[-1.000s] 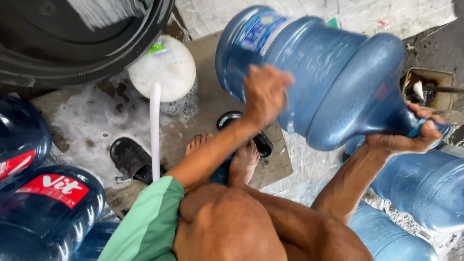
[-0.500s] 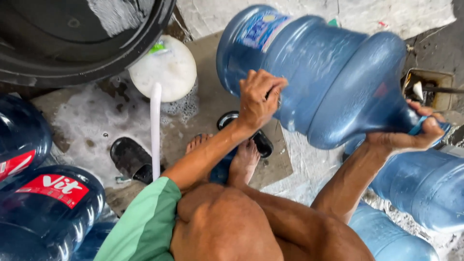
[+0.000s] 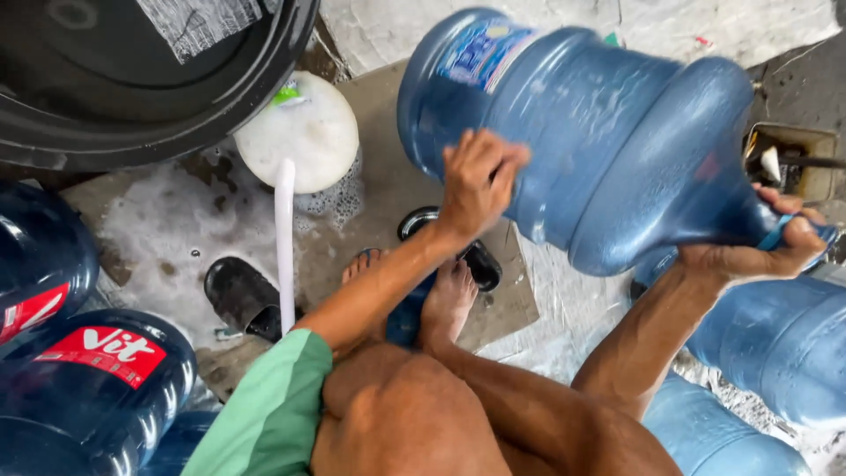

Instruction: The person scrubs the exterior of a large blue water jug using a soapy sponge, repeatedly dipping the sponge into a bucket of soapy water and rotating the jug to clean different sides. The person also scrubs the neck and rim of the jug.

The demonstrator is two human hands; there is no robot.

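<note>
The big blue water jug [image 3: 608,141] lies tilted on its side. The left hand [image 3: 476,181] presses its curled fingers on the jug's body; the right hand [image 3: 758,251] clasps its neck.

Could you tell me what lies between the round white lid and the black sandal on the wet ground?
In the head view, a white hose and soapy foam lie between them.

Single head view, looking steeply down, close above hands [image 3: 480,181]
</note>
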